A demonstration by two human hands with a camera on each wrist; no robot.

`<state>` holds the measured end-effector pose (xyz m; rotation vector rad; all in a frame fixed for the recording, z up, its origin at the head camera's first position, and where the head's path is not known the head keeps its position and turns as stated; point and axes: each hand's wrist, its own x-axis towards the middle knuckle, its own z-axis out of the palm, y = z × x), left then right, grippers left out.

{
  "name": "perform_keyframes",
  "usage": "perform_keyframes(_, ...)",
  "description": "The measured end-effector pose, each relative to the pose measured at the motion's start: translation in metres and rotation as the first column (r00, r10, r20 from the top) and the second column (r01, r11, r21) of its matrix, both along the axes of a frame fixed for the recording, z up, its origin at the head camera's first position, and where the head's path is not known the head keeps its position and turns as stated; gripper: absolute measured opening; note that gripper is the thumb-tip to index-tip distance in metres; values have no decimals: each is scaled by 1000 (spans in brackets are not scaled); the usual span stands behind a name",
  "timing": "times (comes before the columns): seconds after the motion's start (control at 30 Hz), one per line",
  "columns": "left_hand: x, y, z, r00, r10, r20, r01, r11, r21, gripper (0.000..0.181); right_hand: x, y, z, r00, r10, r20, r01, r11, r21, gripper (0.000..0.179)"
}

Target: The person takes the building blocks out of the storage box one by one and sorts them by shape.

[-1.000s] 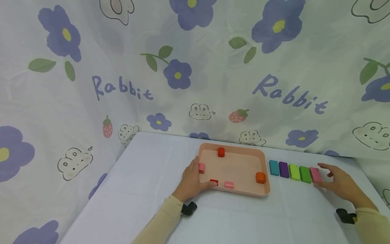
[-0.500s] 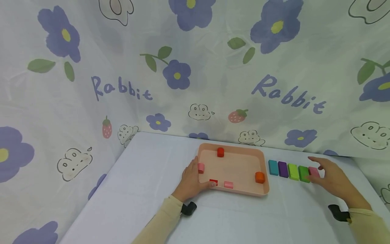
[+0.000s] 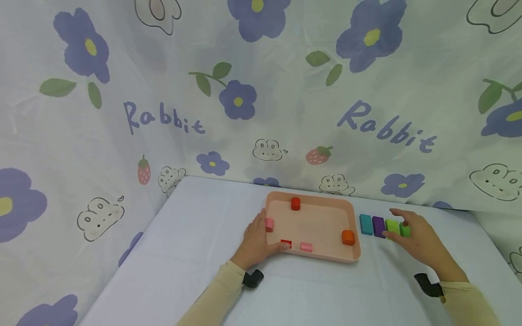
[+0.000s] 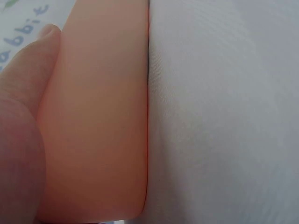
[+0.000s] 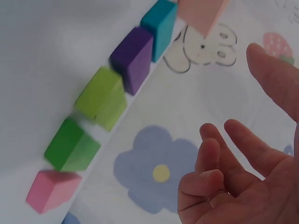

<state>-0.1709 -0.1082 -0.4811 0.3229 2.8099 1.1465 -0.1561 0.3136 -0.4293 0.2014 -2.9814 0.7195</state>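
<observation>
My left hand [image 3: 256, 242] rests against the near left corner of a peach tray [image 3: 326, 259], its fingers straight along the side and the thumb over the near rim. In the left wrist view the thumb [image 4: 32, 65] lies along the tray wall [image 4: 98, 121]. My right hand [image 3: 424, 242] hovers over a row of rectangular blocks, thumb and index finger spread, holding nothing. Teal [image 3: 366, 224], purple [image 3: 378, 227], lime [image 3: 392, 225] and green [image 3: 405, 229] blocks show from left to right. Behind the hand the pink block [image 5: 51, 191] is hidden in the head view.
Inside the tray lie a red rounded block [image 3: 295, 203], an orange one [image 3: 348, 237], two pink ones [image 3: 306, 247] and a red piece [image 3: 287, 243] partly under the thumb. A printed curtain [image 3: 285, 90] hangs behind the white table [image 3: 195, 217].
My right hand has moved left along the row, from the pink block to over the green and lime blocks. The blocks, the tray and my left hand have stayed put.
</observation>
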Motion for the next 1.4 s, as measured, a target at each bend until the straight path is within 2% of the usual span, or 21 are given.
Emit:
perform_keyframes(0.1, 0, 0, 0, 1000, 2, -2, -2, 1000, -4, 122, 1, -12, 0, 1000, -14, 7, 14, 1000, -4, 74)
perform_keyframes(0.37, 0, 0, 0, 1000, -7, -7, 7, 1000, -14, 122, 5, -37, -1, 999, -6, -42, 6, 1000, 4, 67)
perform_keyframes(0.43, 0, 0, 0, 1000, -9, -9, 9, 1000, -17, 122, 6, -42, -2, 1000, -7, -29, 7, 1000, 5, 67)
perform_keyframes(0.67, -1, 0, -1, 1000, -5, -5, 5, 1000, -13, 122, 8, -61, -2, 999, 32, -43, -32, 1000, 1, 65)
perform_keyframes(1.03, 0, 0, -1, 1000, 1, -2, -1, 1000, 2, 122, 8, -80, -7, 992, 94, -82, -90, 994, 54, 58)
perform_keyframes(1.4, -2, 0, -4, 1000, -2, -4, 2, 1000, -6, 123, 4, -90, -13, 985, 129, -116, -108, 979, 173, 58)
